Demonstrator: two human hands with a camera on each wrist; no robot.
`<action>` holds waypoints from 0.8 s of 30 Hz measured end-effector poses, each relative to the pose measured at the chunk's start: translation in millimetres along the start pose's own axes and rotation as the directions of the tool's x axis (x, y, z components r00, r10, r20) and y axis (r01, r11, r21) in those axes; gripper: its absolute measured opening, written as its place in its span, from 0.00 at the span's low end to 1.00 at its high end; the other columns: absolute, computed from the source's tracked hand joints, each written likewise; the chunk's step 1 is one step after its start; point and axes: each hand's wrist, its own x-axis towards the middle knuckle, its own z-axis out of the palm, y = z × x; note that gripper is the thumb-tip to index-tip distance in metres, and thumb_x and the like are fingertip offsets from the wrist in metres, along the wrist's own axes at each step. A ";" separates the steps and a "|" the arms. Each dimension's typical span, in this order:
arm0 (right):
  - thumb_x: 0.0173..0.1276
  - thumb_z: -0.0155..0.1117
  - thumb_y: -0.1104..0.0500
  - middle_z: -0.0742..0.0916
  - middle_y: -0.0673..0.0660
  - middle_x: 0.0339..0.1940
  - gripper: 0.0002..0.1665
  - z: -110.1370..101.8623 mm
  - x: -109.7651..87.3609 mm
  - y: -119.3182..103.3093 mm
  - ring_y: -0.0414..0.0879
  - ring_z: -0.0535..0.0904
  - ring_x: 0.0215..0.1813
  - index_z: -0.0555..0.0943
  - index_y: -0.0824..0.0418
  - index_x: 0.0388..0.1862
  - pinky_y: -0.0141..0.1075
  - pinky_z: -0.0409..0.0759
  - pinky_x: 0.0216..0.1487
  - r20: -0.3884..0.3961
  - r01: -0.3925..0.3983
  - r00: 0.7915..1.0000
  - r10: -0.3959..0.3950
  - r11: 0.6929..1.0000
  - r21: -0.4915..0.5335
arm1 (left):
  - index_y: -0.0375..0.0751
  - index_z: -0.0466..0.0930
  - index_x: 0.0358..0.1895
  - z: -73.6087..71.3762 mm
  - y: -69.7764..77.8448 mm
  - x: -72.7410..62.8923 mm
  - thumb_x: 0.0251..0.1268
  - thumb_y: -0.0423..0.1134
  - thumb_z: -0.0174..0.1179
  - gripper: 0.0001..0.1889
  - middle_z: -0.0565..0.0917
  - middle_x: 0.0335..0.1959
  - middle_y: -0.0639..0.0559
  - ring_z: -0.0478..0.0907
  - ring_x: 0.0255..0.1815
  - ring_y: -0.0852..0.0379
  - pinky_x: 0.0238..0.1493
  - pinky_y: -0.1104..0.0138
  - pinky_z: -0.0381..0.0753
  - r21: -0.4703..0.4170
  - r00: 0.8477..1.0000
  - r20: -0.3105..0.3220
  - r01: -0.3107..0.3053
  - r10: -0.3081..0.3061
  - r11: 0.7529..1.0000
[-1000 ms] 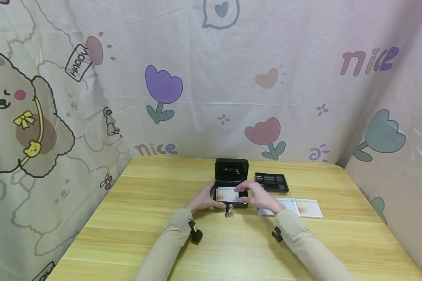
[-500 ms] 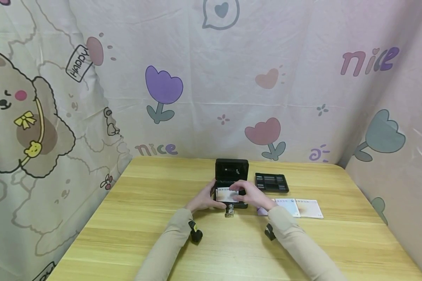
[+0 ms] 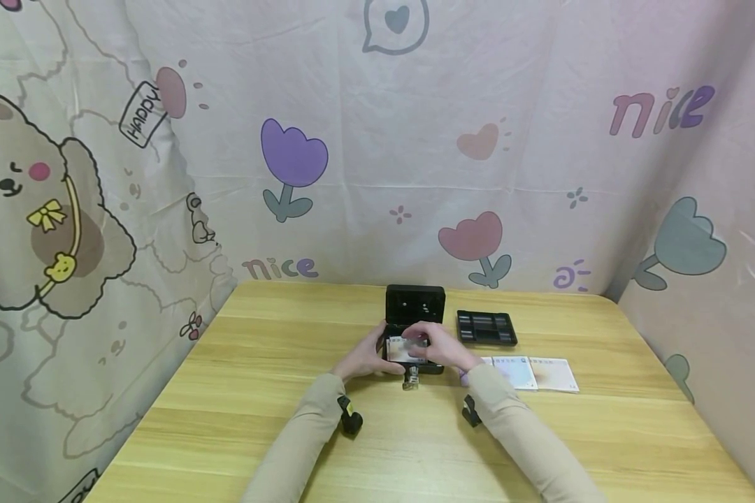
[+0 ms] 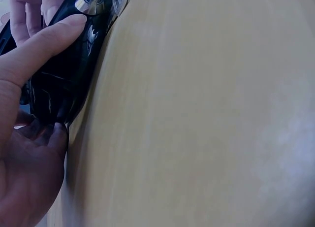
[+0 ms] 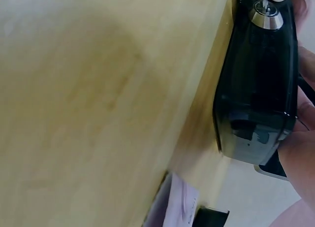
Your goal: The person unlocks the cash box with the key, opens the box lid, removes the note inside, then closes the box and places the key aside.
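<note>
A small black cash box [image 3: 415, 305] stands on the table with its lid raised. Banknotes [image 3: 398, 351] with a pale orange print lie in its base. My left hand [image 3: 361, 360] grips the box's left end; in the left wrist view its thumb lies along the front near the lock. From the right, my right hand [image 3: 443, 347] reaches over the notes, its fingers bent and thumb apart from the index finger. The right wrist view has a key in the front lock [image 5: 266, 16], but the right fingertips are mostly hidden there. Keys [image 3: 412, 378] hang at the front.
To the right of the box sits a black compartment tray [image 3: 487, 328]. In front of the tray, blue notes [image 3: 514, 372] and orange-tinted notes [image 3: 554, 375] lie side by side, with purple notes [image 5: 181, 205] partly hidden behind the right sleeve. A patterned curtain [image 3: 365, 230] hangs behind the table.
My right hand has moved left across the box, from the right edge of the notes to over their middle. The left hand and the box have stayed put.
</note>
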 end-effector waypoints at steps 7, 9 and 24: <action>0.64 0.71 0.65 0.87 0.61 0.55 0.20 3.4 4.0 -0.5 0.55 0.83 0.54 0.83 0.65 0.55 0.51 0.84 0.58 -0.002 -0.028 1.000 0.028 0.999 0.015 | 0.32 0.40 0.81 1.5 -1.1 0.6 0.46 0.46 0.81 0.66 0.46 0.83 0.34 0.48 0.83 0.38 0.83 0.46 0.52 -0.005 1.000 -0.002 -0.005 0.005 1.000; 0.64 0.71 0.65 0.87 0.62 0.55 0.20 3.8 5.3 -1.3 0.55 0.83 0.54 0.82 0.66 0.55 0.51 0.84 0.58 0.003 -0.037 0.999 0.037 0.999 0.037 | 0.32 0.40 0.81 1.7 -0.6 0.4 0.46 0.46 0.81 0.66 0.46 0.83 0.34 0.48 0.83 0.37 0.83 0.45 0.51 -0.005 1.000 -0.002 0.001 -0.001 1.000; 0.63 0.72 0.65 0.88 0.60 0.54 0.19 12.0 10.7 0.2 0.52 0.83 0.54 0.84 0.63 0.54 0.49 0.84 0.58 -0.007 -0.077 0.997 0.077 0.997 0.002 | 0.33 0.41 0.81 1.1 0.3 -0.9 0.46 0.48 0.80 0.66 0.44 0.83 0.36 0.46 0.84 0.38 0.83 0.45 0.49 0.005 1.000 0.001 0.024 -0.024 1.000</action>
